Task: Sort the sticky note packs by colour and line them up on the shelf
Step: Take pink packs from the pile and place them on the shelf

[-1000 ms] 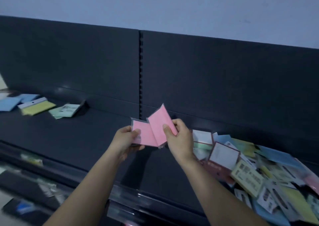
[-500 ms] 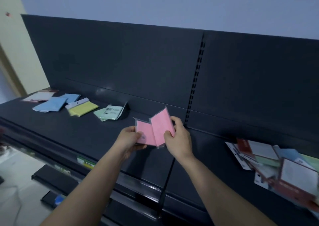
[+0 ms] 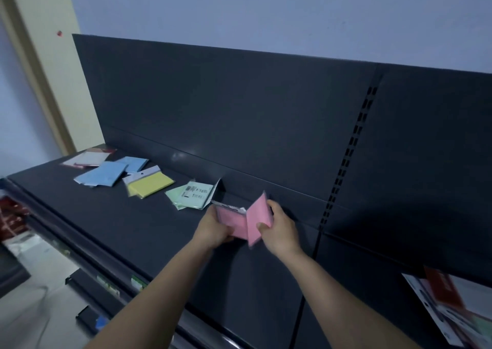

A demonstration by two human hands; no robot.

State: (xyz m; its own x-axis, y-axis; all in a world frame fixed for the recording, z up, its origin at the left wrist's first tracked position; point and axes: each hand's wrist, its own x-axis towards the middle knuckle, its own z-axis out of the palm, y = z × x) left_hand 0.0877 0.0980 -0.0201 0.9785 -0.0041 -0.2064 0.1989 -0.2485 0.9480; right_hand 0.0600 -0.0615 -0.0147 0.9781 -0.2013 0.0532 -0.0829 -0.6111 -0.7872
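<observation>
Packs pinched: pink pack [image 3: 232,221] in left hand [image 3: 213,229], second pink pack [image 3: 258,215] in right hand [image 3: 282,233]; I feared either slipping among green packs [image 3: 190,195] beside my left.

Left grip [image 3: 213,229] holds flat pink pack [image 3: 233,221]; right grip [image 3: 282,229] pinches tilted pink pack [image 3: 257,215] touching it. Green packs [image 3: 190,194] on shelf [image 3: 133,229] just left of left grip.

Two hands [image 3: 213,230] [image 3: 282,232], two pink packs [image 3: 234,224] [image 3: 259,214]

Pale blue wall [image 3: 266,10]; cream door frame [image 3: 40,82] left; dark shelf [image 3: 119,223].
</observation>
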